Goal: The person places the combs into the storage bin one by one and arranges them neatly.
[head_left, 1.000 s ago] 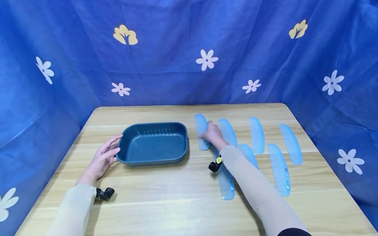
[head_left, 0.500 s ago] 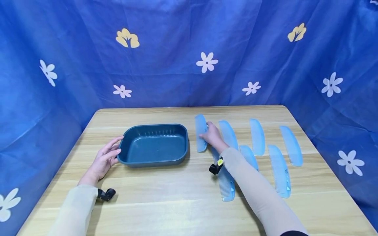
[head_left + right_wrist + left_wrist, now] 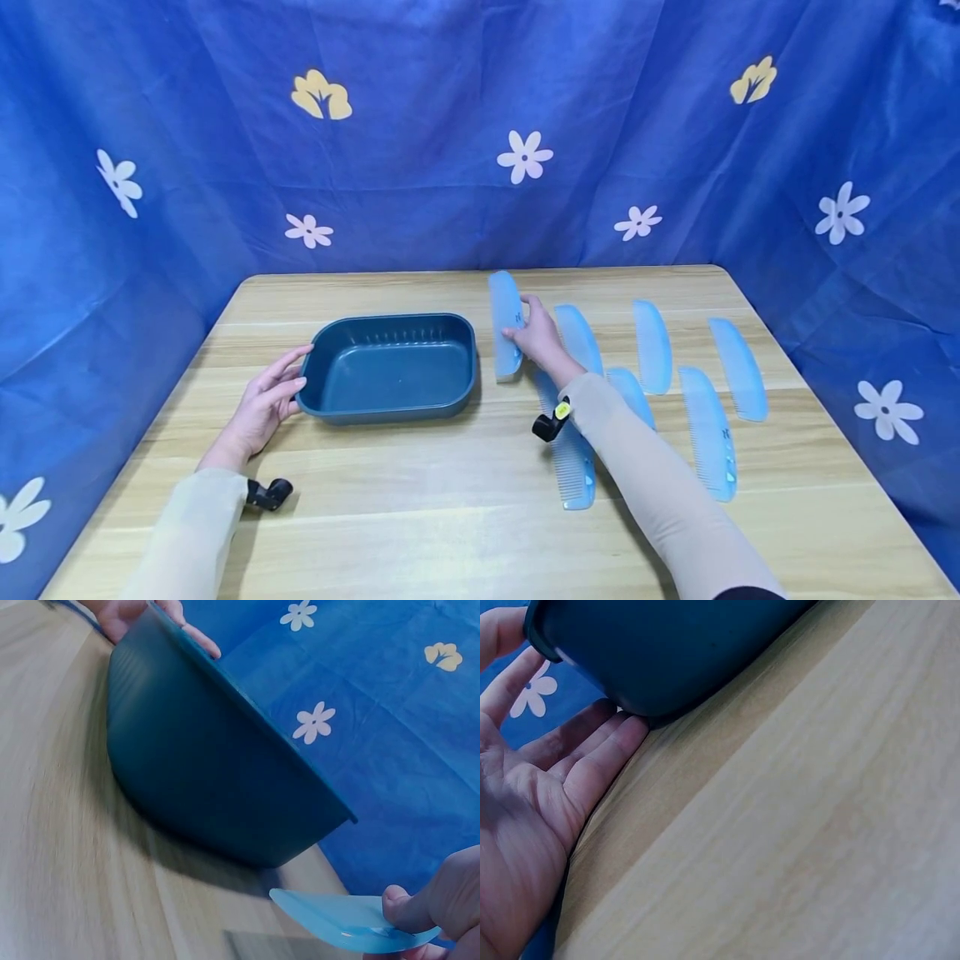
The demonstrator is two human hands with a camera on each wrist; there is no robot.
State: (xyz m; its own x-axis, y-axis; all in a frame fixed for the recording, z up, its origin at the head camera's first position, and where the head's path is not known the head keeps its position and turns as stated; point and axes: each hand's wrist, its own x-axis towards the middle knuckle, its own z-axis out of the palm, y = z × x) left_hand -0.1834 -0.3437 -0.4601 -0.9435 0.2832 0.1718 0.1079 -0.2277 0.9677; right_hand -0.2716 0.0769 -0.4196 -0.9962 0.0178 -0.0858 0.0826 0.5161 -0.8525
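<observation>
My left hand (image 3: 258, 412) rests at the left end of a dark teal plastic tub (image 3: 468, 392). Its thumb and forefinger touch the rim; in the left wrist view the other fingers lie straight against the tub's lower wall (image 3: 667, 667). To the right of the tub, my right hand (image 3: 538, 333) pinches a pale blue translucent comb (image 3: 505, 312) by its curved back. The comb's shadow falls on the wood below it in the right wrist view, where the thumb (image 3: 409, 909) presses on the comb's upper face.
Several more blue combs lie on the wooden table (image 3: 420, 517) at the right, one comb (image 3: 573, 475) partly under my right forearm. Farther right lie a comb (image 3: 708, 433) and another comb (image 3: 738, 367). A blue flowered curtain (image 3: 420, 167) hangs behind and beside the table.
My right hand has taken hold of the comb nearest the tub and raised it slightly, moving it a little away from me. The left hand and tub stay put.
</observation>
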